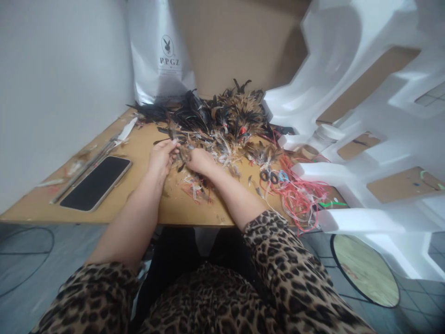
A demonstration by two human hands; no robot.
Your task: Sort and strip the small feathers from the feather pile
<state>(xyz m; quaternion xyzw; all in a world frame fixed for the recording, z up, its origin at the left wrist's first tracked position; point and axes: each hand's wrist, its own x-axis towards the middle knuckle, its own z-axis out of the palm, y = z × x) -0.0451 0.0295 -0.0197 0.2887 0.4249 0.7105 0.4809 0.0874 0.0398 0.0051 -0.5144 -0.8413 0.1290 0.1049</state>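
My left hand is closed in a pinch on a dark brown feather that points up and away from me. Close beside it, my right hand is curled at the near edge of the loose brown feathers; its fingertips are turned away, so what they grip is hidden. Behind both hands lies a big heap of black and brown feathers, some bundled with red and white ties. Feather scraps and bits of red string lie on the table just below my right hand.
A phone and a thin rod lie at the left of the wooden table. Black-handled scissors and tangled red string are at the right, beside white foam packing. A white bag stands at the back.
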